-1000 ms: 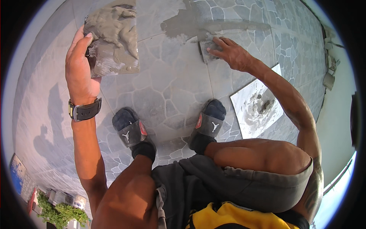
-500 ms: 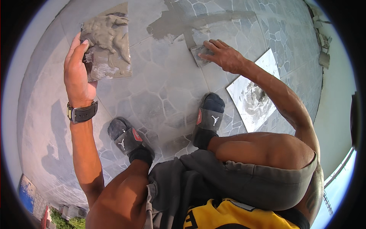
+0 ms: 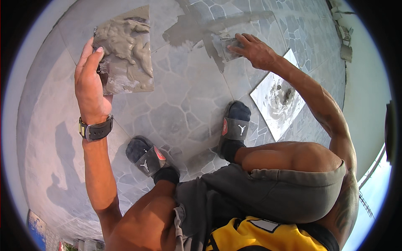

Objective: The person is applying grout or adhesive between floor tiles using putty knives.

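My left hand (image 3: 91,88) is closed on the edge of a flat rectangular board (image 3: 112,79) and carries it above the floor. A thick heap of wet grey mortar (image 3: 119,39) covers most of that board. At the upper middle, my right hand (image 3: 254,52) grips a small flat grey spreader (image 3: 231,49), its blade against the tiled floor. Fresh dark grout (image 3: 184,31) is smeared across the tile joints left of the blade, with a dark strip running down the joint below. My right fingers hide part of the spreader.
A white square tile (image 3: 279,119) smeared with grey mortar lies on the floor right of my right foot. My feet in black slides (image 3: 146,161) rest on the stone-patterned tiles (image 3: 176,121). Broken blocks (image 3: 344,37) stand along the wall at the far right.
My right hand and the spreader have shifted right and slightly up, and more dark grout shows along the joint where the blade was. The board in my left hand sits slightly lower and further right.
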Action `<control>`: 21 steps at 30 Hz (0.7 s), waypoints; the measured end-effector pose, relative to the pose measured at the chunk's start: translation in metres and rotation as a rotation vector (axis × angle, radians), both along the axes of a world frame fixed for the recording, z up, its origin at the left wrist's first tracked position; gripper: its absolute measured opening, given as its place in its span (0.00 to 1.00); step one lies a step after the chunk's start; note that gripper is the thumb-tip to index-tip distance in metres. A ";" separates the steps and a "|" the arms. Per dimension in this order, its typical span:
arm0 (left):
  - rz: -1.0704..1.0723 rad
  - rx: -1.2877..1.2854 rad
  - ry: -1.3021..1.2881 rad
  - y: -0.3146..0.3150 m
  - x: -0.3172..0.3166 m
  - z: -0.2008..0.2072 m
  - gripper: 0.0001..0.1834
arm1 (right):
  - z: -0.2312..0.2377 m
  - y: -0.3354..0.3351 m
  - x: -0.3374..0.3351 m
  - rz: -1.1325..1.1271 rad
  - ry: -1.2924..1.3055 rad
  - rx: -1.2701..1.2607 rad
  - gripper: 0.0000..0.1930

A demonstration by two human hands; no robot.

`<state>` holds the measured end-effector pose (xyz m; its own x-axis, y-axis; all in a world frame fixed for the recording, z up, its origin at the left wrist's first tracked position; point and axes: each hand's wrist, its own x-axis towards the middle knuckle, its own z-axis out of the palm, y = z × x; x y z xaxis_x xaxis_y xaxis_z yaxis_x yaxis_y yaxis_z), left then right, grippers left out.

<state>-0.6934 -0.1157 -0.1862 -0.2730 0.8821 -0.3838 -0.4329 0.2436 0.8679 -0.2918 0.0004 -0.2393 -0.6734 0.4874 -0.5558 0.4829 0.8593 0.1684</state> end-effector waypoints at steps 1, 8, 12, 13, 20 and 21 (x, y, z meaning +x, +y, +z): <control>0.025 -0.009 0.028 0.008 -0.009 -0.008 0.26 | -0.011 0.007 -0.016 -0.017 0.120 0.000 0.32; -0.037 -0.021 0.045 0.081 -0.041 -0.088 0.26 | -0.090 0.064 -0.117 -0.286 0.250 0.047 0.29; -0.059 -0.040 0.074 0.120 -0.026 -0.097 0.26 | -0.099 0.075 -0.116 -0.397 0.095 0.005 0.27; -0.084 -0.048 0.068 0.129 -0.024 -0.096 0.26 | -0.093 0.072 -0.114 -0.435 0.050 -0.075 0.27; -0.277 -0.021 0.023 0.158 -0.009 -0.044 0.26 | -0.010 -0.031 -0.046 -0.646 -0.056 -0.321 0.17; -0.292 -0.026 0.031 0.156 -0.006 -0.041 0.26 | 0.006 -0.038 -0.033 -0.667 -0.064 -0.314 0.17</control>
<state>-0.6993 0.0402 -0.2272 -0.0212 0.9152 -0.4024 -0.3150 0.3759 0.8715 -0.3250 -0.0380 -0.2334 -0.2513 0.5934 -0.7646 0.9171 0.3986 0.0080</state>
